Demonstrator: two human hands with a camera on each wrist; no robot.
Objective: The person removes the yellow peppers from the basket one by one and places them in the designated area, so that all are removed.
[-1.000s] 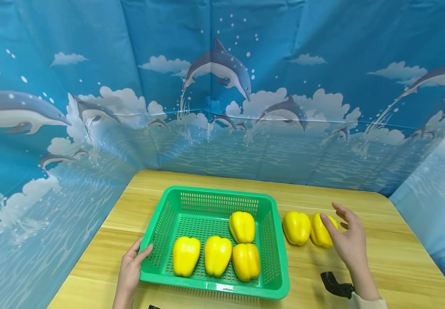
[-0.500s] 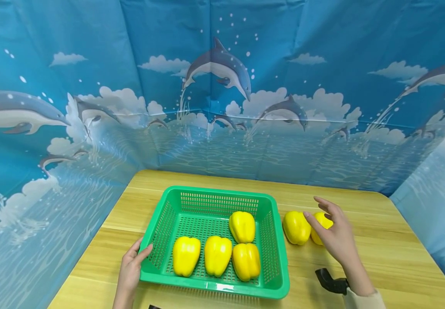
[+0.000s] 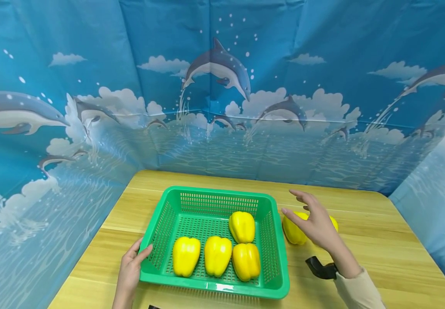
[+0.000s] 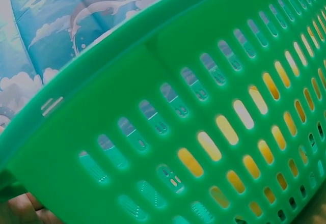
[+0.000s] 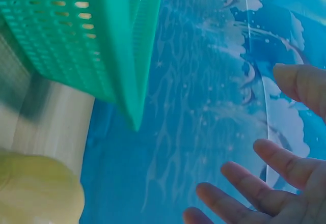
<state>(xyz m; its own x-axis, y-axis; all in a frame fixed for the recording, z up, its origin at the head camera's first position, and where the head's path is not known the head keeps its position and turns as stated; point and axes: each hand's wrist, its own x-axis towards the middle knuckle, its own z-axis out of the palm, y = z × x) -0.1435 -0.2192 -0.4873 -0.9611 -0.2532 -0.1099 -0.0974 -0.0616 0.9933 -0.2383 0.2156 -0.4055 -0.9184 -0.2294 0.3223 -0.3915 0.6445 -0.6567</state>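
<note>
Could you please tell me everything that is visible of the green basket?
The green basket is rectangular with rounded corners, seemingly plastic, with a smooth rim, slotted walls and a perforated floor. It is upright and open-topped, apparently resting on the wood-look table. Four yellow bell peppers lie inside: three in a row along the near side, one behind the rightmost. The left hand grips its left rim.
</note>
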